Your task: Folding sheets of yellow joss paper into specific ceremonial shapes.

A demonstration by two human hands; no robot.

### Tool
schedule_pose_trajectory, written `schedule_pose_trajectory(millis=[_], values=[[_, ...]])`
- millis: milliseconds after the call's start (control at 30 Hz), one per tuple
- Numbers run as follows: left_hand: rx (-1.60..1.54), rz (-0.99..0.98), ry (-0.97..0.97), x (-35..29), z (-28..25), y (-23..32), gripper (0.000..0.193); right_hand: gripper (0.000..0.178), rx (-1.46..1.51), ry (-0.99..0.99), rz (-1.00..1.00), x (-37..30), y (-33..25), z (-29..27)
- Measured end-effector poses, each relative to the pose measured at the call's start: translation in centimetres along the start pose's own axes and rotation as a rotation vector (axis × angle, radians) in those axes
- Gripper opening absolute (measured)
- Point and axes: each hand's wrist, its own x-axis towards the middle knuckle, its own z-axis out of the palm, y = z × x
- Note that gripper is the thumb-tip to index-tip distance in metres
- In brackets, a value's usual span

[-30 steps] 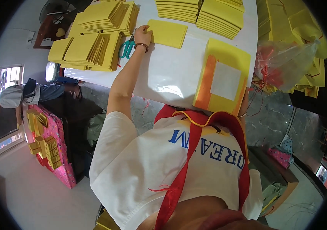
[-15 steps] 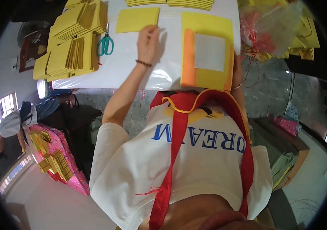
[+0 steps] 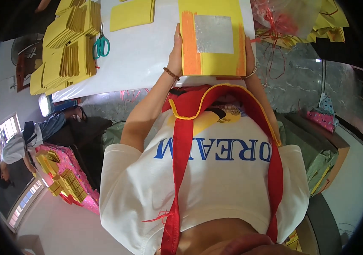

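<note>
white T-shirt | blue lettering | red apron | yellow trim | beaded bracelet

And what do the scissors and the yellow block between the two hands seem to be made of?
Yellow block: probably paper or card, matt, without glare. Silvery patch on it: perhaps foil, given its sheen. Scissors: handles likely smooth plastic, solid teal with rounded loops; blades probably metal, thin and greyish.

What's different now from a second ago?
The left hand has come off the flat yellow packet, moving rightward and nearer to the left side of the orange-striped yellow stack, which it now touches. The right hand stays at the stack's right side; the teal-handled scissors still lie on the white table.
</note>
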Motion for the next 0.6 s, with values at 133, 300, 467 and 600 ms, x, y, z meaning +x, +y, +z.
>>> schedule_pose_trajectory(millis=[133, 300, 467, 600], values=[[-0.002, -0.032, 0.043, 0.2, -0.3, -0.5, 0.063, 0.045, 0.037, -0.048, 0.006, -0.2, 0.0, -0.4], [0.006, 0.007, -0.017, 0.8, -0.1, -1.3, 0.068, 0.044, 0.04, 0.002, 0.011, -0.5, -0.3, -1.4], [-0.002, 0.013, 0.019, 0.9, 0.4, -1.2, 0.065, 0.045, 0.002, -0.001, 0.005, -0.4, -0.6, -1.6], [0.044, 0.129, 0.017, 1.4, -0.5, -0.3, 0.054, 0.046, -0.1, -0.058, -0.125, -0.8, -1.5, -1.3]])
